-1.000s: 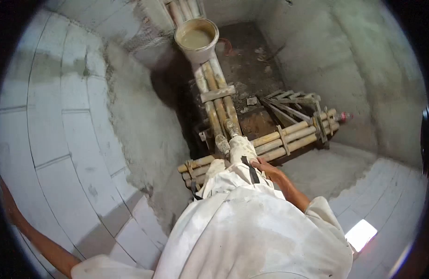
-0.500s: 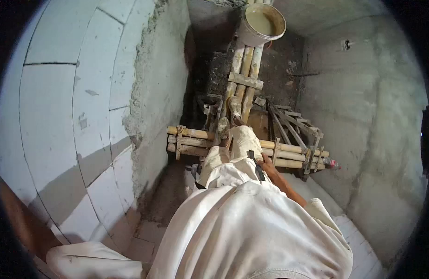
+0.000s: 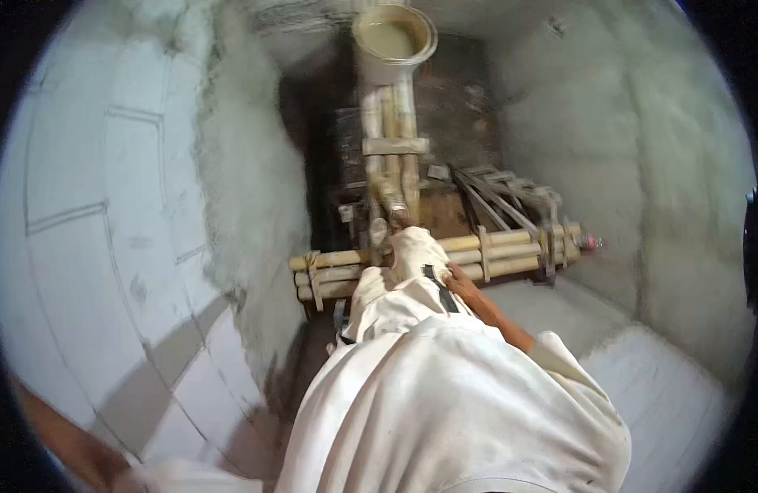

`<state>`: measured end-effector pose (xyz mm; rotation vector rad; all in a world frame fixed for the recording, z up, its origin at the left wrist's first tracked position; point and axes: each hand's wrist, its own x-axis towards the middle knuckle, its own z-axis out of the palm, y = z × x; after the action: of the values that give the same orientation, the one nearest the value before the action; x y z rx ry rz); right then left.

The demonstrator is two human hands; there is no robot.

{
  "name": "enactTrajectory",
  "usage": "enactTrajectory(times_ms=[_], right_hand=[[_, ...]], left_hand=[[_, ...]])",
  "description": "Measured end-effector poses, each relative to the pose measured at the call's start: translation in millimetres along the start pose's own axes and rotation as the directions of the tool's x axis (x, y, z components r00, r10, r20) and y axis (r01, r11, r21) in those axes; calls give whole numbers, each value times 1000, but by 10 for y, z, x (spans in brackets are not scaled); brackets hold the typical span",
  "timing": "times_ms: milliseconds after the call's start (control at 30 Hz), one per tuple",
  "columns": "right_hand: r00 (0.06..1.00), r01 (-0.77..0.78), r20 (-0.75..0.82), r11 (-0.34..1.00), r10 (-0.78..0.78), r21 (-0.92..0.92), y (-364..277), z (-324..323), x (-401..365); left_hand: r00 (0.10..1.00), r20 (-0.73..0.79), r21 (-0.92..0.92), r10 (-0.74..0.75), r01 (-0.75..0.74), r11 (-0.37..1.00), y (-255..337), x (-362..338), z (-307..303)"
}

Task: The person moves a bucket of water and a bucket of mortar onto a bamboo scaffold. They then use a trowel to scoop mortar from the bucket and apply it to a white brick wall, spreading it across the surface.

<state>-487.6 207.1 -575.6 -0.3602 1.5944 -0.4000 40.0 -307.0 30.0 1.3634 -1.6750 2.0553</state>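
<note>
Head view, looking down past a white shirt (image 3: 444, 394) at the wearer's own legs; edges of the picture are smeared. Right hand (image 3: 459, 282) lies against the right thigh, touching the pale, stained trousers (image 3: 416, 253), just beside a black strap (image 3: 441, 292) that runs down the cloth; fingers partly hidden and blurred, so cannot tell whether they grip the fabric or only rest on it. Left forearm (image 3: 62, 431) reaches out past the lower left edge, below the pale block wall (image 3: 66, 271); the left hand lies outside the picture, its grasp unknown. Hands well apart. The trousers sit mid-picture, over a bamboo staging. Two dirty shoes (image 3: 387, 197) stand one ahead of the other, at and just beyond the crossing of the poles. Lengthwise poles (image 3: 389, 111) lie three abreast, a wooden crosspiece (image 3: 395, 146) over them; at their far end, a pale bucket (image 3: 384, 71) with greyish contents. Crosswise poles (image 3: 514, 253) lie bundled to both sides of the legs, bound with short battens (image 3: 484, 255). Near their right end, a slatted wooden frame (image 3: 518, 195); at the tip, a clear bottle with red on it (image 3: 591, 242). Rough grey plaster (image 3: 251, 205) borders the blocks; grey wall (image 3: 576, 148) at right.
</note>
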Motion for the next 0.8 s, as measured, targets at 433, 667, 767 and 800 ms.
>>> enactTrajectory(times_ms=[433,667,767,800], right_hand=[[935,-10,-352,995,45,101,149,283,-466],[875,54,-479,998,-69,-44,463,115,-818],[831,-232,-550,948,76,-220,969,76,-960],[829,-265,-547,942,114,-205,1174,115,-1016]], left_hand=[[989,-123,-66,81,-89,994,273,201,-54],[987,1,54,162,-162,985,-55,78,207],[968,-31,120,248,-243,963,-191,38,227],[967,-37,125,252,-246,961,-236,37,232]])
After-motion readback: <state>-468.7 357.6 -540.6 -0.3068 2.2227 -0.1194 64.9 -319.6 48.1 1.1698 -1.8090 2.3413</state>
